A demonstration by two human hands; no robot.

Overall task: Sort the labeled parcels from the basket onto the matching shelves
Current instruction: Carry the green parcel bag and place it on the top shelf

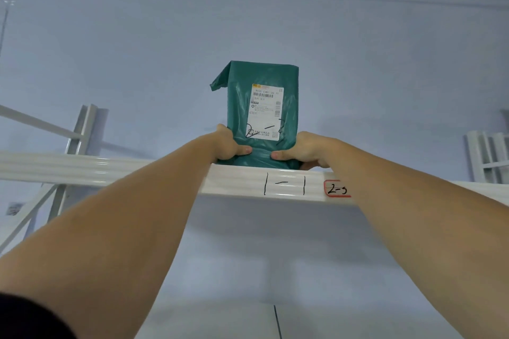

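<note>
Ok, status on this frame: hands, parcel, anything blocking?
Left hand and right hand both grip green parcel at its base. Parcel upright on top shelf, above the 1-1 mark. Nothing blocking.

Illumination even and cool, with a bluish cast across the wall (385,49). Glare streaks run along the glossy front edge of the white shelf (234,181). Soft shadow lies beneath the shelf, darkest low at centre. Wide-angle distortion bows straight lines — marked toward the frame edges. Centre sharp enough that the barcode shows; small label print unreadable — periphery soft.
</note>
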